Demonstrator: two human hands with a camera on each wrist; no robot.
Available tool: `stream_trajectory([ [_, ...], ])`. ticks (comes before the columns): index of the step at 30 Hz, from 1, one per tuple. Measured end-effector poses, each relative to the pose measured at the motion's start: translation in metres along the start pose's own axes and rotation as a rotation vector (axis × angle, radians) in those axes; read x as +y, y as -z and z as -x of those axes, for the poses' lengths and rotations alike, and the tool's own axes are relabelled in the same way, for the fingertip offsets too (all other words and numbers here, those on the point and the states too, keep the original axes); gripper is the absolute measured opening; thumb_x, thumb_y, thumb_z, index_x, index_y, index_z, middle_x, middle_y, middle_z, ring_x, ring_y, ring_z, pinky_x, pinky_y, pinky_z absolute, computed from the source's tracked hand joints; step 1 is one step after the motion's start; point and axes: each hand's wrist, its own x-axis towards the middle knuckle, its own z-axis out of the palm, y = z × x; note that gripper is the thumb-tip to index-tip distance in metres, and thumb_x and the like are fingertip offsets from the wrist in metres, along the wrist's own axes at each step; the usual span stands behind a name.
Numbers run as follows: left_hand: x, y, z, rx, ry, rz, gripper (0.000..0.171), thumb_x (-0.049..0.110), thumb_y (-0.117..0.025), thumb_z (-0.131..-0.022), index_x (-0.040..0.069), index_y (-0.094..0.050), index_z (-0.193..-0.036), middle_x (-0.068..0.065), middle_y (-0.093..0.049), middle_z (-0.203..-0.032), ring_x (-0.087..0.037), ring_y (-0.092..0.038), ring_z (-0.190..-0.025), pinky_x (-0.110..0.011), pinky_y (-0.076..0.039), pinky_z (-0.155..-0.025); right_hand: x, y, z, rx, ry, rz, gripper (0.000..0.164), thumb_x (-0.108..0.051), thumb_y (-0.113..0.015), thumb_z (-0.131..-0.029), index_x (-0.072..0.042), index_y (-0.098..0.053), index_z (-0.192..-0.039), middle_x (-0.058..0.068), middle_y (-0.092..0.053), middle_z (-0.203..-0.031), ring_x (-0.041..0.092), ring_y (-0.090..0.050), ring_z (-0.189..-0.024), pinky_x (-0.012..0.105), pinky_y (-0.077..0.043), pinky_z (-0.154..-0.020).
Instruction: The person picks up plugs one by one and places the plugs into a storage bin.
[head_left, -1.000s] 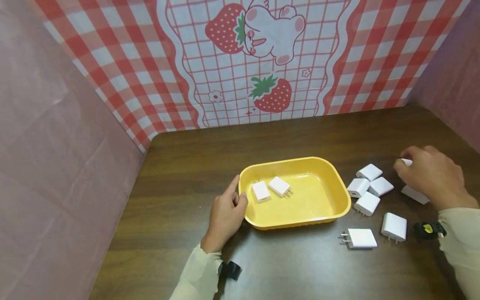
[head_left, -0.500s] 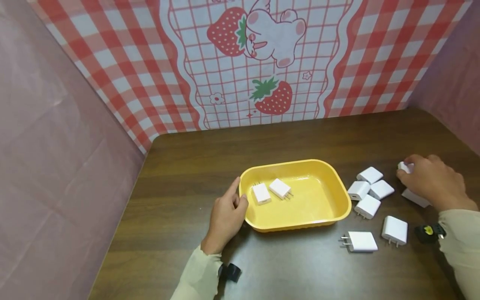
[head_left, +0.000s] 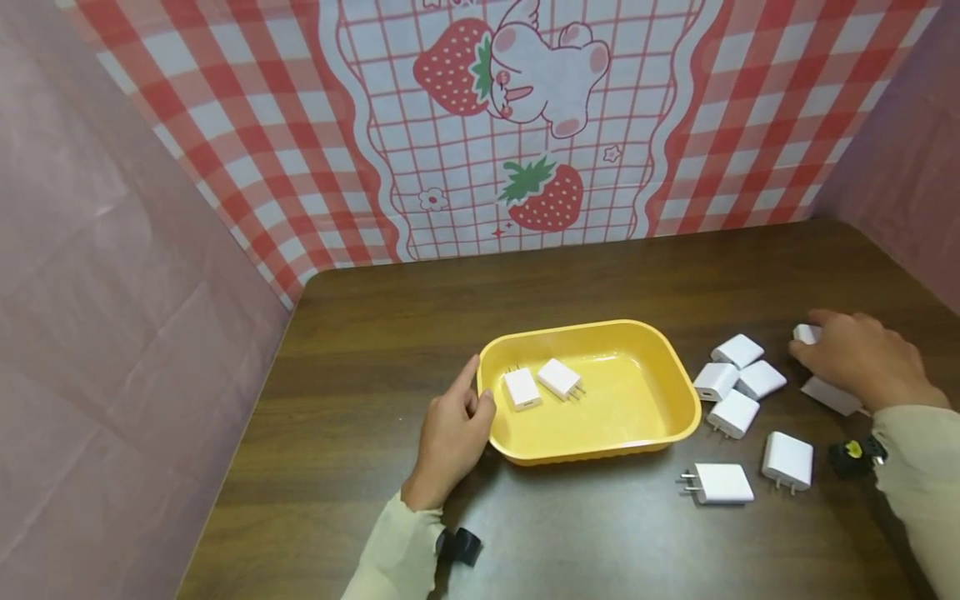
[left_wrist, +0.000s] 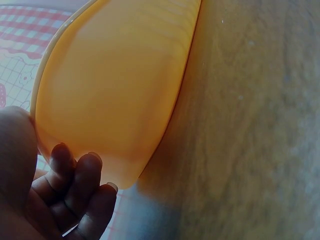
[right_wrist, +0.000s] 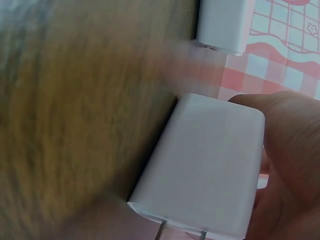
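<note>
In the head view we looked down on a brown wood-grain table [head_left: 375, 333] whose far side met a red-and-white checked cloth [head_left: 720, 125] printed with strawberries. Creased pinkish sheets [head_left: 112, 333] closed in the left and right sides. A glossy yellow tray [head_left: 600, 452] with rounded corners and a raised rim sat on the table, holding two white chargers [head_left: 522, 389]. We saw a wide stretch of wood between the tray and the table's left edge. The right was tighter: four chargers [head_left: 735, 413] bunched just beside the rim, two others [head_left: 787, 461] lay nearer, prongs showing, and one more [head_left: 828, 396] lay under the right hand [head_left: 866, 358]. That hand's grip pinched a small white block [head_left: 807, 333]. The left hand's [head_left: 450, 429] grip held the tray's left end, thumb at the rim.

In the left wrist view we found the tray's smooth orange-toned wall, fingers [left_wrist: 87, 175] curled against it, and blurred grain alongside.

In the right wrist view we met a smooth, round-edged charger [right_wrist: 205, 165] with two metal prongs, close beside the hand.
</note>
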Motion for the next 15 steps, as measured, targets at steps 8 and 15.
stream_trajectory([
  [8, -0.0008, -0.0001, -0.0006, 0.003, -0.014, 0.005, 0.056, 0.016, -0.060, -0.093, 0.006, -0.050, -0.148, 0.008, -0.043, -0.055, -0.008, -0.039, -0.048, -0.025, -0.033, -0.049, -0.0035, 0.0002, -0.0024, -0.042, -0.036, 0.023, 0.070, -0.039, -0.068, -0.091, 0.014, -0.042, -0.129, 0.046, -0.043, -0.118, 0.057, -0.049, -0.094, 0.072, -0.040, -0.075],
  [15, -0.0001, 0.0005, 0.0000, 0.005, -0.013, 0.002, 0.056, 0.016, -0.060, -0.093, 0.006, -0.051, -0.147, 0.009, -0.043, -0.056, -0.008, -0.039, -0.048, -0.026, -0.033, -0.049, -0.0012, -0.0002, -0.0008, -0.028, -0.040, 0.006, 0.069, -0.039, -0.068, -0.091, 0.014, -0.042, -0.127, 0.045, -0.045, -0.115, 0.056, -0.049, -0.093, 0.071, -0.040, -0.075],
])
